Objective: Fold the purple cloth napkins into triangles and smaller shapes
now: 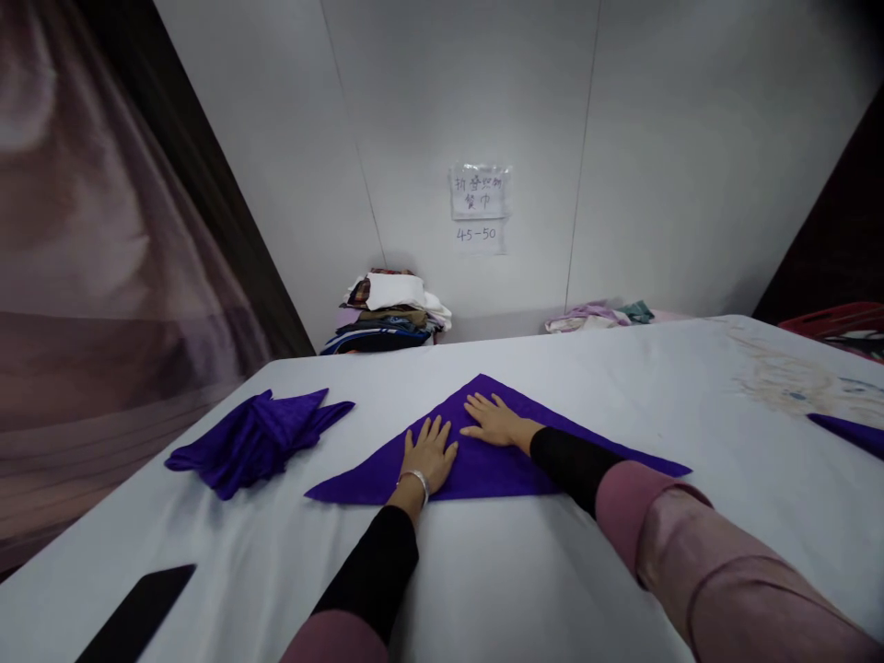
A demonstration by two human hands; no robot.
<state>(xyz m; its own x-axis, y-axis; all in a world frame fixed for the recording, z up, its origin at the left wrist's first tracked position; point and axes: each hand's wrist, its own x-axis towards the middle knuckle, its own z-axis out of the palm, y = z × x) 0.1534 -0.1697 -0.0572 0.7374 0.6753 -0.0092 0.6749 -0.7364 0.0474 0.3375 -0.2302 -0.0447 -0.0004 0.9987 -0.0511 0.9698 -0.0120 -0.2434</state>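
Note:
A purple cloth napkin (497,474) lies on the white-covered table, folded into a wide triangle with its peak away from me and its long edge on my side. My left hand (428,453), with a silver bracelet at the wrist, rests flat on the left-middle part of the napkin, fingers spread. Closer to the peak, my right hand (495,422) is also pressed flat on the cloth, its fingers pointing left. Neither hand grips anything.
A crumpled purple cloth (259,437) lies at the left. Near the front left is a flat black object (142,612). Another purple cloth (849,433) sits at the right edge. Stacked clothes (393,318) stand against the wall, below a handwritten sign (480,195).

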